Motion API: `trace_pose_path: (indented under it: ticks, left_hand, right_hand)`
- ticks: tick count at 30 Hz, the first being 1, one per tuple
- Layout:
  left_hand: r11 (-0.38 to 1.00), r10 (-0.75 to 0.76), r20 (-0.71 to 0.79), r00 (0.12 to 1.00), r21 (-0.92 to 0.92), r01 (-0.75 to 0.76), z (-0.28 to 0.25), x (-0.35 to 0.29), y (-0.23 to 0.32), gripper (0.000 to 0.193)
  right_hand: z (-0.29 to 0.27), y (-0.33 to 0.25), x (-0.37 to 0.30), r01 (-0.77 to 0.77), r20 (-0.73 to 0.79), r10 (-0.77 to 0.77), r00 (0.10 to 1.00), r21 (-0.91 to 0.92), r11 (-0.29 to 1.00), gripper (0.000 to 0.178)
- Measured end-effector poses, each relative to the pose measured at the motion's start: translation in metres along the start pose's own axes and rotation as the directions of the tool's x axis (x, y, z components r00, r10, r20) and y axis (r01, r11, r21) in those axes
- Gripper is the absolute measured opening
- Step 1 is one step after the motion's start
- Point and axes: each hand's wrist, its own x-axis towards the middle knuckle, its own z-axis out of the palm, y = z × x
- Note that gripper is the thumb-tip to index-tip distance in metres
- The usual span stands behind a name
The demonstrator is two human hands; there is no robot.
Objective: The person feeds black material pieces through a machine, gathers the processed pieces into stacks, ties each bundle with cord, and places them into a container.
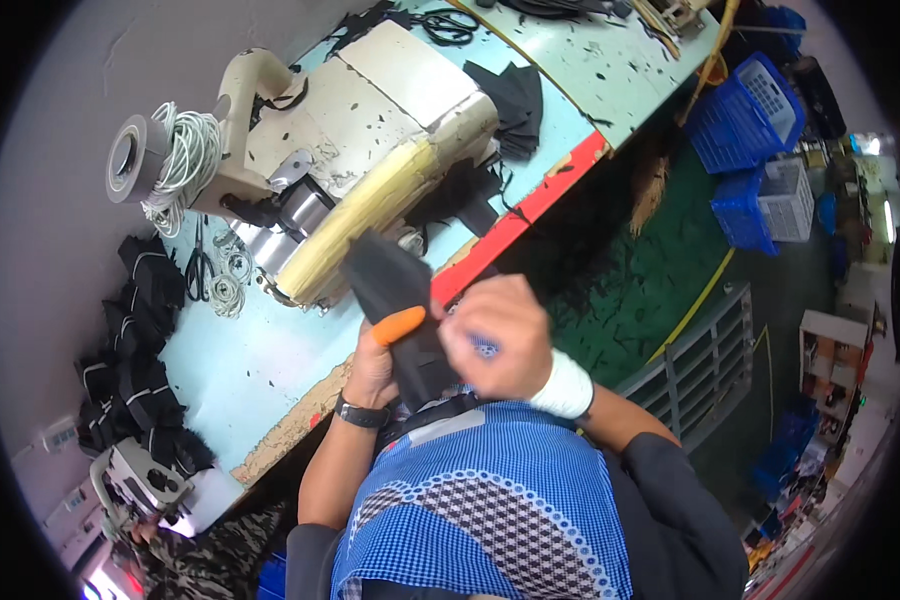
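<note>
My left hand (370, 368), with an orange cover (398, 326) on its thumb and a dark band at the wrist, grips a flat stack of black fabric pieces (402, 290) in front of my body. The thumb presses on top of the fabric. Close to the fabric's right edge is my right hand (500, 335), a white wrap (565, 385) round its wrist. Its fingers are curled and slightly blurred. What they may hold is hidden. Just beyond the fabric stands a cream sewing machine (370, 110) with a yellow-covered edge (380, 215).
A pale blue worktable (240, 365) with a chipped edge and a red strip (530, 205) lies ahead. Bundled black pieces (140, 370), scissors (199, 265) and white cord (185, 160) are at left. Blue crates (745, 115) and a grey metal rack (695, 365) stand at right.
</note>
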Motion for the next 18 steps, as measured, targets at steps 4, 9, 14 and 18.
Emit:
trace_pose_path:
  ticks: [4,9,14,18]
  left_hand:
    - [0.986,0.109,0.154,0.982,-0.141,-0.087,0.003,-0.003,0.003,0.052]
    - [0.984,0.088,-0.075,0.993,-0.149,-0.098,0.030,0.013,-0.005,0.046]
    - [0.979,0.204,-0.368,0.907,0.050,-0.199,0.056,0.041,-0.013,0.042]
    - [0.935,0.308,-0.411,0.858,-0.033,-0.352,0.074,0.051,-0.020,0.046]
  right_hand:
    - [0.003,0.147,0.015,-0.250,-0.093,0.232,0.968,-0.326,0.912,0.038]
    - [0.022,0.203,0.051,-0.158,0.281,0.378,0.882,-0.580,0.799,0.045]
    - [0.013,0.213,0.039,0.002,0.484,0.253,0.838,-0.465,0.885,0.018]
    - [-0.056,0.185,0.068,-0.660,0.613,0.488,0.621,0.073,0.748,0.019]
